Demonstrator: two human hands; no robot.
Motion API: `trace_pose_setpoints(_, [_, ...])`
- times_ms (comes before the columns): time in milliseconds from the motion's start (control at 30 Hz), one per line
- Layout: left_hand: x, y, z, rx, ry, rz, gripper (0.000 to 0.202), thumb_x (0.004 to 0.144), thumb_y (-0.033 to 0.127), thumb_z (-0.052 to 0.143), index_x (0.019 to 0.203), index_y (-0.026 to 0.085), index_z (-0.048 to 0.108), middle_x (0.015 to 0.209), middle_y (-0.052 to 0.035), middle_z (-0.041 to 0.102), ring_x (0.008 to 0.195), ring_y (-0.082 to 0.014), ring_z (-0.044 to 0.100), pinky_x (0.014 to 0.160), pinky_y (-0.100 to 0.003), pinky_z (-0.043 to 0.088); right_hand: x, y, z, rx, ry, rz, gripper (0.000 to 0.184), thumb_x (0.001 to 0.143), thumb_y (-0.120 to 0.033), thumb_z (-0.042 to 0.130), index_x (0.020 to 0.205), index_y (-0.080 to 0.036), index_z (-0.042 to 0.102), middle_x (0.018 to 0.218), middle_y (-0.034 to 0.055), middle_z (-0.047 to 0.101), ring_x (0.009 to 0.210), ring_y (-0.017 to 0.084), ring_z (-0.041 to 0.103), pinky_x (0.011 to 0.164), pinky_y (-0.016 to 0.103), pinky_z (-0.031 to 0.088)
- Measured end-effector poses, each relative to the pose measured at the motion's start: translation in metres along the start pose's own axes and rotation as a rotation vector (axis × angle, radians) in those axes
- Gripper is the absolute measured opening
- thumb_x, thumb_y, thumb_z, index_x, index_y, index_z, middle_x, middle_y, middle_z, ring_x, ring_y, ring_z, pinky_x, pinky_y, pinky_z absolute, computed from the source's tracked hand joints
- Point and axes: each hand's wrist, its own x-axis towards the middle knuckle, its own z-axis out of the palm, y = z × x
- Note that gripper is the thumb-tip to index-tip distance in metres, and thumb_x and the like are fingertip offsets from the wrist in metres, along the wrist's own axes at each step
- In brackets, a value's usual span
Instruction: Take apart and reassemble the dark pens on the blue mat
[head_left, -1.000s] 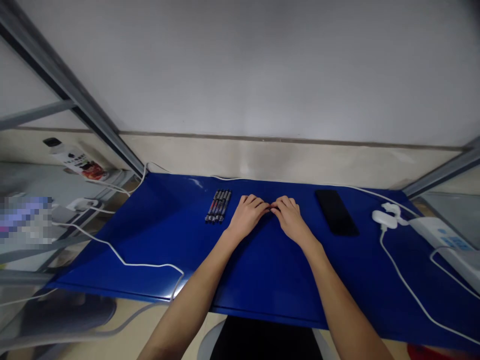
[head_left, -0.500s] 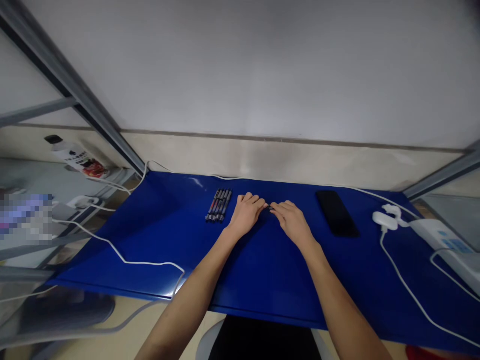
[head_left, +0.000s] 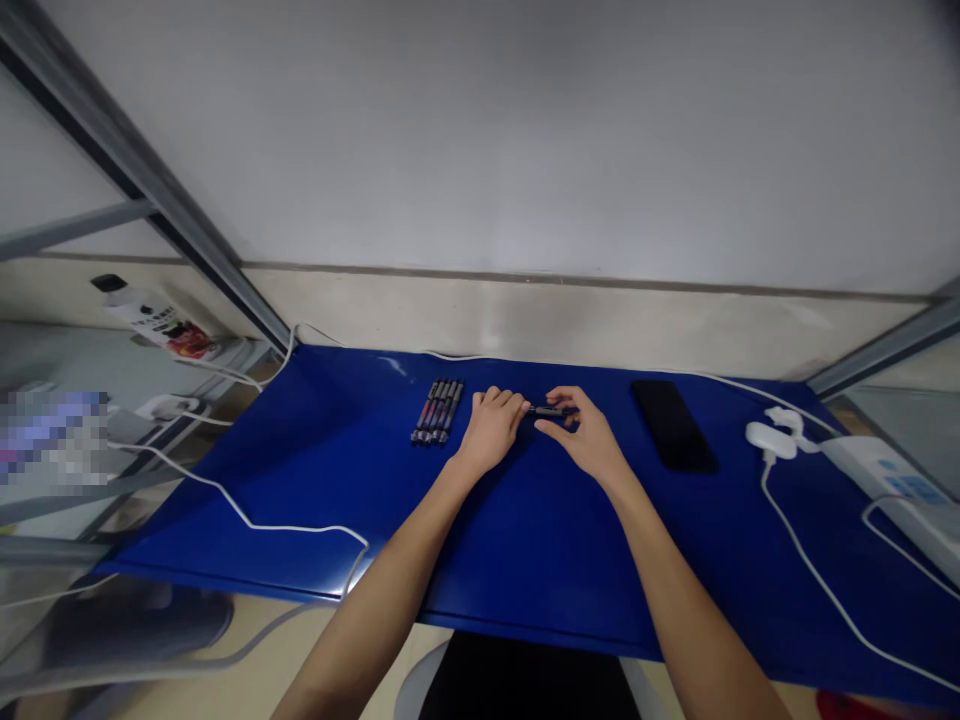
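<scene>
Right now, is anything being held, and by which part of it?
The right hand pinches a dark pen by its right half; the left hand's fingertips seem to touch its left end.

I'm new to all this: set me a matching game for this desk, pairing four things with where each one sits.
Things:
1. single dark pen
2. row of pens
3. black phone
4. white power strip

Places:
A. beside the right hand
B. at the right end of the blue mat
C. beside the left hand
D. between the two hands

Pairs: 1D, 2C, 3A, 4B
</scene>
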Motion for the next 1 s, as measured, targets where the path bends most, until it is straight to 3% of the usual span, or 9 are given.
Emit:
trace_pose_setpoints(133, [-0.0001,0.0009,0.0010,0.015,-0.034,0.006,0.037,0.104,0.034,0.025,0.090,0.019,0.056,0.088,-0.0056,0.062,0.088,-0.0200,0.048,0.079,-0.035,0.029,-0.0019,-0.0010,0.0014,0.059,-0.042,0.013,0.029,0.091,-0.032,0.052,0.118,-0.023,0.050,0.085,0.0035,0.066,0.077,0.018,0.063,0.075,0.034,0.049])
trace_pose_setpoints(233, [-0.0001,0.0016,0.0006,0.016,-0.038,-0.021,0.038,0.104,0.034,0.024,0.089,0.019,0.056,0.089,-0.0058,0.062,0.088,-0.0201,0.048,0.078,-0.035,0.029,-0.0026,-0.0026,0.0015,-0.005,-0.037,-0.045,0.042,0.081,-0.027,0.064,0.121,-0.026,0.050,0.111,0.0081,0.062,0.100,0.022,0.061,0.077,0.034,0.048])
trace_pose_setpoints(300, [-0.0001,0.0015,-0.0005,0.001,-0.038,-0.021,0.038,0.104,0.033,0.024,0.089,0.019,0.055,0.089,-0.0056,0.061,0.088,-0.0201,0.047,0.078,-0.035,0.029,-0.0028,-0.0036,0.0018,-0.020,-0.041,-0.042,0.046,0.079,-0.029,0.067,0.122,-0.027,0.050,0.117,0.0089,0.060,0.105,0.024,0.059,0.078,0.035,0.048])
trace_pose_setpoints(433, [0.0003,-0.0008,-0.0021,-0.006,-0.038,-0.022,0.039,0.104,0.034,0.024,0.088,0.019,0.055,0.089,-0.0055,0.061,0.088,-0.0201,0.047,0.077,-0.034,0.028,-0.0027,-0.0033,0.0029,0.060,-0.047,0.008,0.041,0.093,-0.032,0.049,0.133,-0.025,0.044,0.091,0.0044,0.066,0.087,0.020,0.065,0.082,0.038,0.049])
trace_pose_setpoints(600, [0.0008,-0.0022,-0.0006,0.003,-0.051,-0.023,0.039,0.104,0.034,0.024,0.088,0.019,0.055,0.089,-0.0047,0.061,0.088,-0.0197,0.048,0.077,-0.034,0.027,-0.0023,-0.0003,0.0044,0.039,-0.022,-0.006,0.073,0.082,-0.031,0.065,0.146,-0.026,0.031,0.109,0.0080,0.063,0.096,0.022,0.062,0.076,0.035,0.051])
trace_pose_setpoints(733, [0.0005,0.0015,-0.0013,0.008,-0.056,-0.023,0.039,0.104,0.034,0.022,0.090,0.018,0.055,0.090,-0.0053,0.062,0.087,-0.0197,0.049,0.078,-0.034,0.028,-0.0029,-0.0018,0.0039,0.079,-0.031,0.058,0.056,0.091,-0.036,0.053,0.143,-0.023,0.037,0.087,0.0036,0.066,0.077,0.019,0.063,0.077,0.037,0.051])
trace_pose_setpoints(900, [-0.0001,0.0047,-0.0034,-0.013,-0.055,-0.045,0.037,0.103,0.042,0.029,0.094,0.019,0.056,0.092,-0.0053,0.063,0.088,-0.0206,0.050,0.078,-0.035,0.028,-0.0030,-0.0067,0.0015,0.073,-0.016,0.011,0.061,0.083,-0.034,0.065,0.139,-0.026,0.043,0.107,0.0068,0.065,0.095,0.021,0.063,0.073,0.032,0.051])
trace_pose_setpoints(1000, [-0.0006,0.0061,-0.0035,-0.007,-0.053,-0.026,0.036,0.102,0.042,0.031,0.094,0.019,0.057,0.094,-0.0053,0.064,0.089,-0.0208,0.050,0.079,-0.035,0.028,-0.0031,-0.0064,0.0023,0.065,-0.022,0.048,0.051,0.088,-0.037,0.058,0.136,-0.025,0.047,0.095,0.0054,0.068,0.086,0.020,0.065,0.074,0.034,0.051])
